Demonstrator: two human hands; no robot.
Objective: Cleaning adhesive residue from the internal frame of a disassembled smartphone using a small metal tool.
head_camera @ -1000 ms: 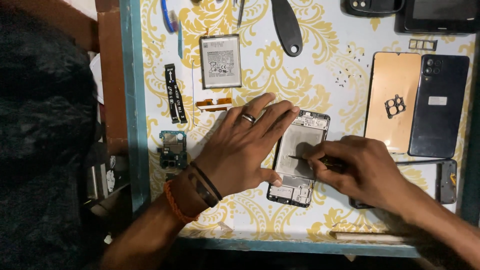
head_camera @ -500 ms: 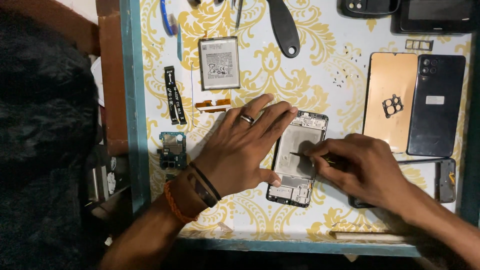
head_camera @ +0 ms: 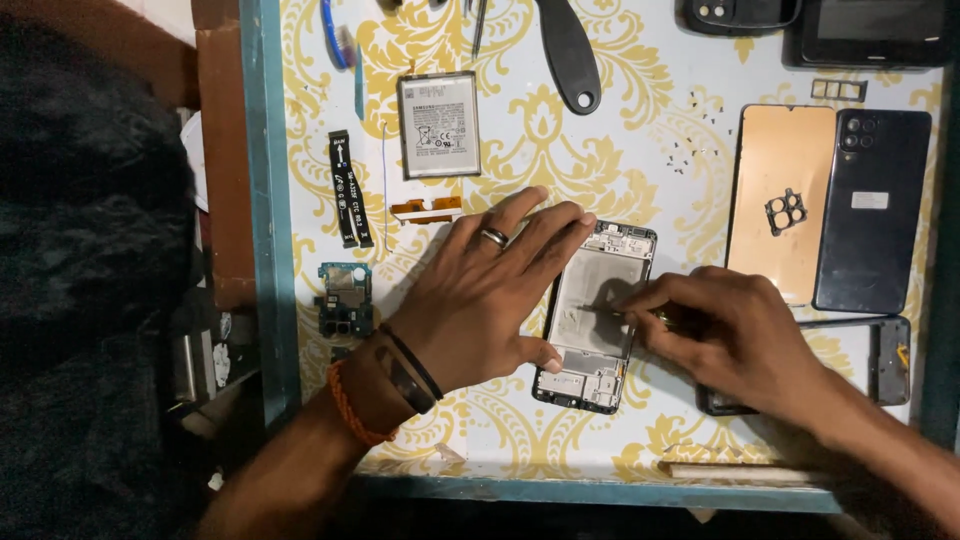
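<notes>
- Head view: I see my left hand (head_camera: pixel 495 295) spread flat at the centre of the frame, fingers fanned, its fingertips and thumb touching the left edge of the opened phone frame (head_camera: pixel 597 316).
- The phone frame lies just right of centre on the patterned tabletop (head_camera: pixel 640 130), its inner plate facing up.
- My right hand (head_camera: pixel 725 335) sits right of centre, fingers pressed together in a pinch on a thin tool (head_camera: pixel 603 310) whose tip touches the frame's plate.
- At the upper centre lies a loose battery (head_camera: pixel 439 124); a small green circuit board (head_camera: pixel 346 300) sits at the left.
- At the upper right, a gold back panel (head_camera: pixel 780 190) lies beside a dark back cover (head_camera: pixel 872 210).
</notes>
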